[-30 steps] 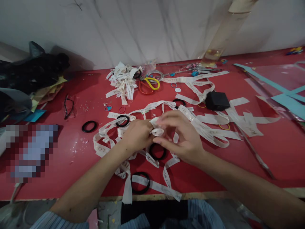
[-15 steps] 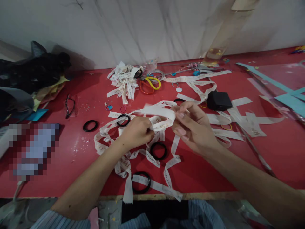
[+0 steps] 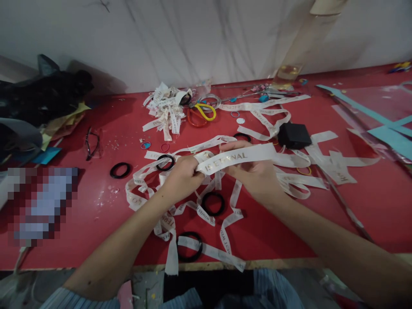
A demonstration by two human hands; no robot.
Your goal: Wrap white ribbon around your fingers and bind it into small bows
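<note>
Both hands hold a white printed ribbon [image 3: 240, 157] stretched flat above the red table [image 3: 80, 240]. My left hand [image 3: 183, 176] pinches its left end in closed fingers. My right hand [image 3: 255, 174] lies behind the strip and grips it further right, fingers closed round it. More loops of the same ribbon [image 3: 141, 189] trail on the table under the hands. Black rings lie close by: one [image 3: 213, 203] just below the hands, another [image 3: 189, 246] near the table's front edge, a third [image 3: 165, 162] left of my left hand.
A pile of cut ribbon pieces [image 3: 167, 109] and scissors with a yellow handle [image 3: 206, 111] lie at the back. A black box [image 3: 293, 135] sits to the right, glasses [image 3: 91, 143] and a black ring [image 3: 120, 170] to the left. Dark bags [image 3: 38, 98] fill the far left corner.
The hands worked a bunched bit of ribbon, then the right hand drew away to the right. The ribbon is now pulled out straight between both hands, its printed side showing.
</note>
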